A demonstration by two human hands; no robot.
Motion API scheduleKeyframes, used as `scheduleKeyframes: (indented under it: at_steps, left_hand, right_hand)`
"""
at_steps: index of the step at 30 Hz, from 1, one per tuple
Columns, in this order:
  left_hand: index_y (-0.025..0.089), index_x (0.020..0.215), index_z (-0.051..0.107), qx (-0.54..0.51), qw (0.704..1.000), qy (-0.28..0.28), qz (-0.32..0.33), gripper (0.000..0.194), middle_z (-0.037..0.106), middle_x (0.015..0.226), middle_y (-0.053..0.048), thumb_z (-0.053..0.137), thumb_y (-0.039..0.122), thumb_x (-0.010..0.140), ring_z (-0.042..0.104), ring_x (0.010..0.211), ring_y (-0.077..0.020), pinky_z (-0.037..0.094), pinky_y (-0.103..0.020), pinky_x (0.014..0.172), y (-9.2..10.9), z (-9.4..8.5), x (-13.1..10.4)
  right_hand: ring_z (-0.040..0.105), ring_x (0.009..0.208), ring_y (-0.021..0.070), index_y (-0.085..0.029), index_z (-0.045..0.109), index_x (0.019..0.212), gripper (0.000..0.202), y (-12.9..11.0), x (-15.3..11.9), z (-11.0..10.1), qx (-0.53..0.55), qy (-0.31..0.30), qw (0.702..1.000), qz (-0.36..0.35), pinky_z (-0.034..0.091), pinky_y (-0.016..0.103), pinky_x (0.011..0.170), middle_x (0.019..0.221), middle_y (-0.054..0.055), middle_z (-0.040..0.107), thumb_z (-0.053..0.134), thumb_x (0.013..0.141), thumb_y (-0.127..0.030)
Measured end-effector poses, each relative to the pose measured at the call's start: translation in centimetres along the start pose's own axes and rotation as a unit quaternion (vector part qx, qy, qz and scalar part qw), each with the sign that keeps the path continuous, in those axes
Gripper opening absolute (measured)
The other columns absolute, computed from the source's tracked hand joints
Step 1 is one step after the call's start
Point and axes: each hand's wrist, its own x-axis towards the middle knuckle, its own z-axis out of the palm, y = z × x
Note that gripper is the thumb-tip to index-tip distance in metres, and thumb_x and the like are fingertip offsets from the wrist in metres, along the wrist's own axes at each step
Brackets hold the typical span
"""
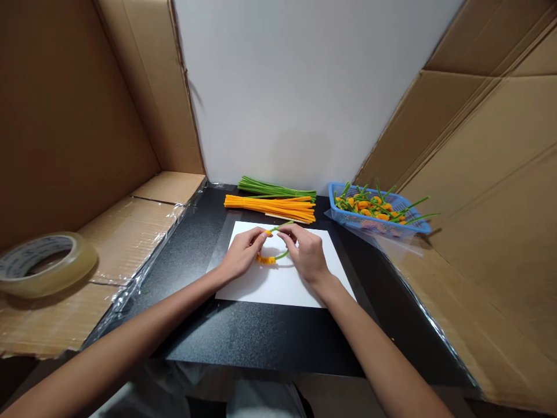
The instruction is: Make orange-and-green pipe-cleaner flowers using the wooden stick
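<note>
Above a white sheet of paper (278, 290), my left hand (241, 251) pinches an orange fuzzy piece (268, 233) at the end of a green stem. My right hand (308, 249) has its thumb and fingers closed on the green stem (281, 227), just to the right of the orange piece. Below and between the hands, a curved strand shows orange coils (266, 260) on its left part and bare green (282, 255) on its right. The fingers hide parts of both.
Behind the paper lie a bundle of orange pipe cleaners (270, 204) and a green bundle (276, 188). A blue basket (372, 219) at the right holds orange and green pieces. A tape roll (47, 264) rests on cardboard at the left. Cardboard walls flank the black table (243, 337).
</note>
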Motion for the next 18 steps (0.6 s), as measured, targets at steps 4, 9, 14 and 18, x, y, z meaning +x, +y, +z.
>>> scheduleKeyframes:
  at_steps: [4,9,14,18]
  left_hand:
    - [0.016,0.094,0.064,0.062,0.997,-0.021,0.028,0.034,0.058,0.074,0.001,0.042,0.041,0.099,0.050,0.068,-0.0138,0.035,-0.026,0.064,0.58,-0.45,-0.14]
    - [0.016,0.084,0.061,0.115,0.990,-0.038,0.073,0.035,0.057,0.073,0.001,0.039,0.038,0.100,0.049,0.069,-0.0144,0.033,-0.026,0.066,0.79,-0.74,-0.16]
    - [0.017,0.082,0.061,0.105,0.989,-0.057,0.087,0.036,0.057,0.071,0.000,0.040,0.041,0.100,0.049,0.068,-0.0151,0.032,-0.026,0.064,0.59,-0.98,0.07]
    - [0.016,0.089,0.064,0.098,0.988,-0.070,0.099,0.035,0.062,0.079,-0.002,0.040,0.039,0.100,0.051,0.071,-0.0157,0.034,-0.026,0.066,0.35,-0.85,0.08]
  right_hand:
    - [0.068,0.077,0.0196,-0.019,0.069,0.094,0.016,0.28,-0.02,-0.30,-0.030,-0.055,0.997,-0.044,0.051,0.030,0.072,0.086,0.007,0.074,0.054,0.096,-0.016]
    - [0.068,0.081,0.0186,-0.021,0.071,0.096,0.019,0.17,-0.01,-0.58,0.006,-0.086,0.995,-0.056,0.051,0.029,0.074,0.089,0.006,0.074,0.053,0.096,-0.016]
    - [0.069,0.080,0.0189,-0.023,0.073,0.092,0.014,-0.06,0.07,-0.37,0.067,-0.062,0.996,0.013,0.052,0.031,0.076,0.088,0.005,0.075,0.060,0.094,-0.023]
    - [0.068,0.078,0.0190,-0.023,0.076,0.089,0.014,-0.35,0.29,-0.43,0.120,-0.082,0.989,0.031,0.053,0.032,0.075,0.086,0.005,0.076,0.062,0.092,-0.024]
